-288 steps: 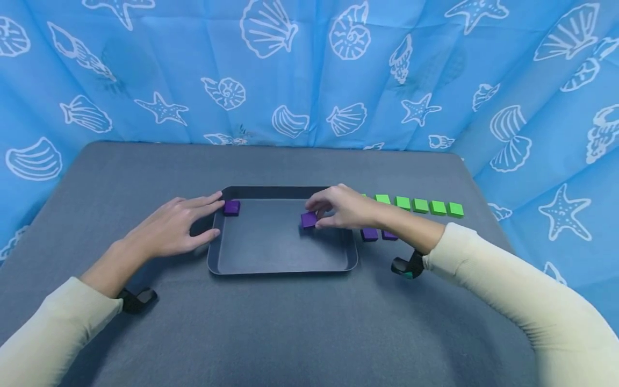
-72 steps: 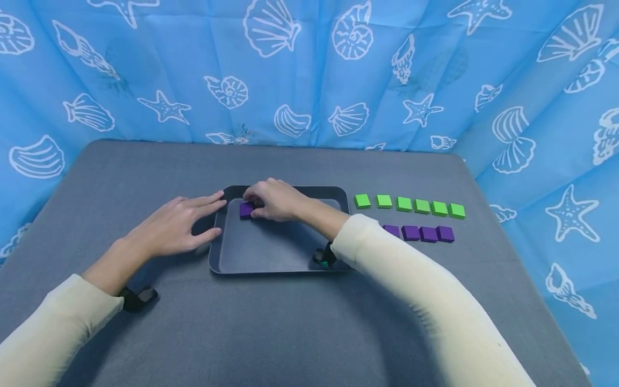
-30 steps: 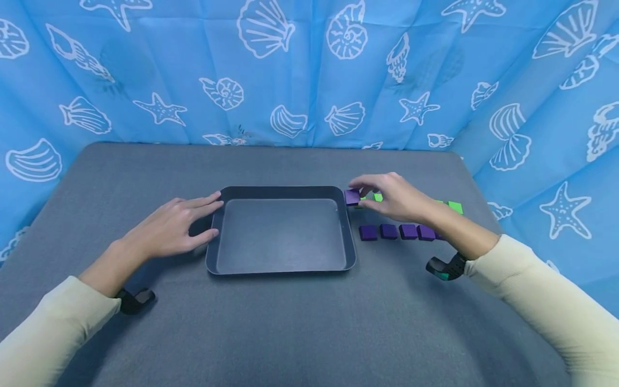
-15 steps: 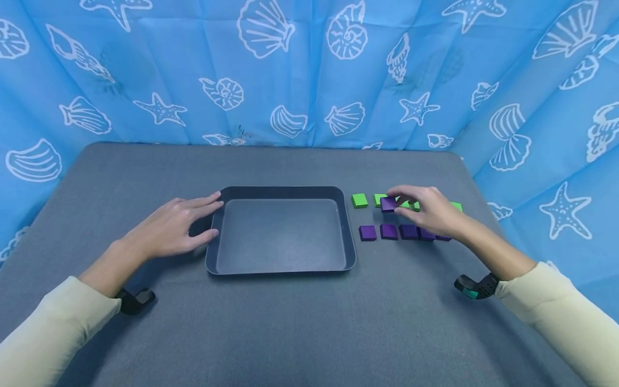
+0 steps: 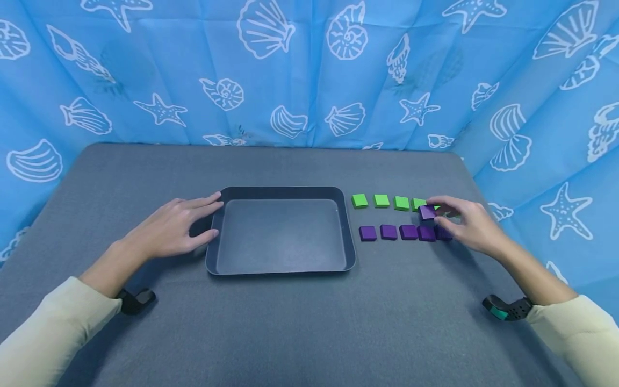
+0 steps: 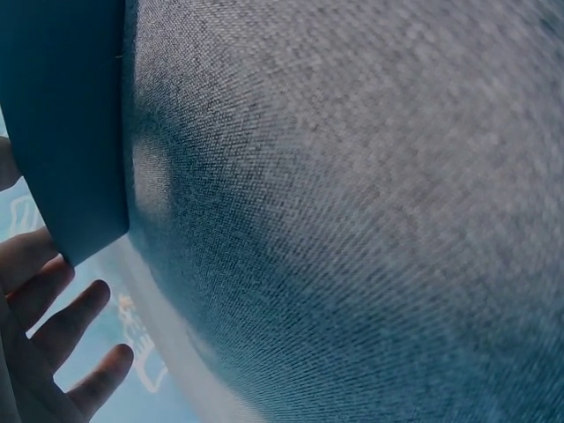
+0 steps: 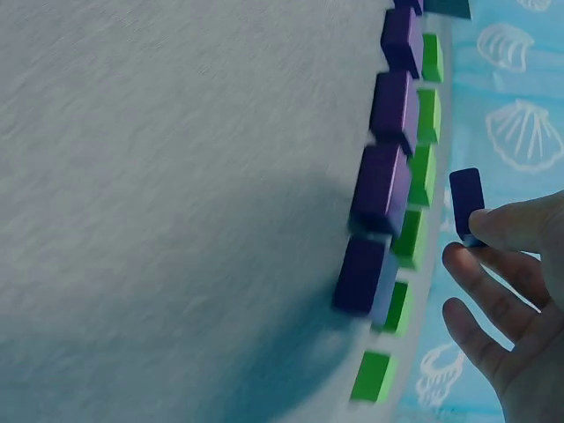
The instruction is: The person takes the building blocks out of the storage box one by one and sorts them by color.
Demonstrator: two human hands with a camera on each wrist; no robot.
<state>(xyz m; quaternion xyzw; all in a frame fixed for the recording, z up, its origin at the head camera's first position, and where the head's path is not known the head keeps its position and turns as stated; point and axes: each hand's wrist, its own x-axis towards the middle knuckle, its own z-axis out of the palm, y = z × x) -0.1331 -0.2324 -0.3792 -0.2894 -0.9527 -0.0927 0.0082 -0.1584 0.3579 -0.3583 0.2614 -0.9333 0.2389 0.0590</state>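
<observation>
My right hand [image 5: 469,223] pinches a purple block [image 5: 426,213] between thumb and fingers, held above the table over the right part of two block rows. In the right wrist view that purple block [image 7: 467,201] is in the fingertips, apart from the blocks below. A row of purple blocks [image 5: 388,232] lies nearer me, and a row of green blocks [image 5: 381,201] lies behind it, partly hidden by the hand. My left hand [image 5: 169,228], fingers extended, touches the left edge of the dark tray [image 5: 285,236]; the left wrist view shows fingertips at the tray wall [image 6: 70,132].
The tray stands mid-table with nothing visible inside, just left of the block rows. Behind the grey table [image 5: 271,333] hangs a blue curtain [image 5: 309,70] with white shells. A black wrist strap [image 5: 508,309] is on the right wrist.
The right hand has carried the purple block from inside the tray out over its right edge, then rightward along the green row. The left hand has stayed at the tray's left edge.
</observation>
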